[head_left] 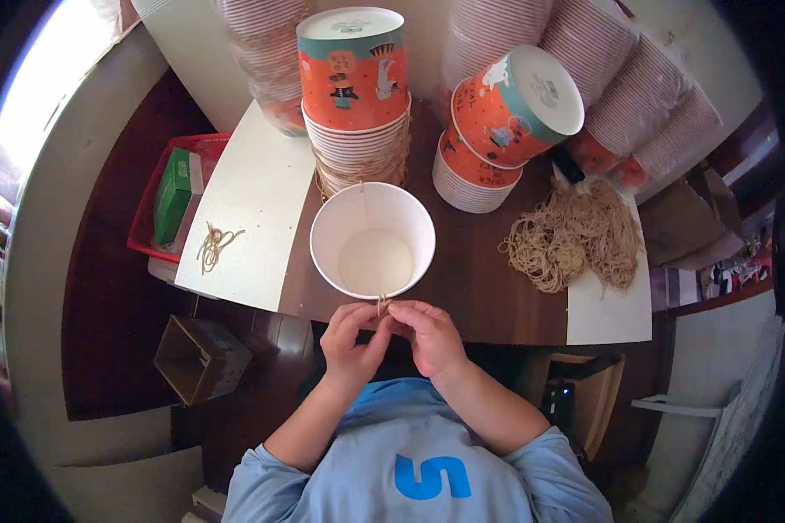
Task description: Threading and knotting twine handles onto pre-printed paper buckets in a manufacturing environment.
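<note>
Left hand (pixel 349 344) and right hand (pixel 431 340) meet, fingers pinching thin tan cord (pixel 381 304) at the near rim of a round white paper bucket (pixel 371 261). Bucket located by the front edge of the brown-and-white desk (pixel 515 279); mouth faces up, long axis roughly upright. Interior plain white, seam on far wall. Behind: inverted orange-and-teal printed buckets (pixel 353 87), stacked.

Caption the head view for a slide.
Left hand and right hand pinch cord at the rim of an open bucket, orange buckets stacked behind.
</note>
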A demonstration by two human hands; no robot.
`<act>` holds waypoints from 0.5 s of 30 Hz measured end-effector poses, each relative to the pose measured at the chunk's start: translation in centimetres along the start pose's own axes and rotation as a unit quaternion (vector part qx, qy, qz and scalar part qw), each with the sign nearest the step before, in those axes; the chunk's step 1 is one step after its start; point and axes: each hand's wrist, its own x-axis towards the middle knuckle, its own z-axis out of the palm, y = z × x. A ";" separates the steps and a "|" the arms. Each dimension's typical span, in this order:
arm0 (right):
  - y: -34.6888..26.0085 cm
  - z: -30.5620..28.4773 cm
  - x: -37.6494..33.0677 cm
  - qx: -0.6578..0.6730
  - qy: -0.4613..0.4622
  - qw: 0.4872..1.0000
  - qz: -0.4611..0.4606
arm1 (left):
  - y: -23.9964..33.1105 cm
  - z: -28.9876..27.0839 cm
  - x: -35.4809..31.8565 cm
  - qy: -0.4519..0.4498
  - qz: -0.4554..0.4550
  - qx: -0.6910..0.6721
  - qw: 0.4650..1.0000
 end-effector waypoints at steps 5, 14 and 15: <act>0.1 -0.3 0.1 0.008 -0.012 1.000 0.005 | -0.2 -0.4 0.1 -0.013 0.036 0.078 0.996; 0.3 -0.2 0.8 0.002 0.006 0.998 0.062 | -0.3 -1.4 0.4 -0.071 -0.037 0.011 0.997; 0.3 -0.5 1.0 0.012 -0.003 0.997 0.079 | -0.3 -1.4 0.1 -0.071 -0.037 0.011 0.997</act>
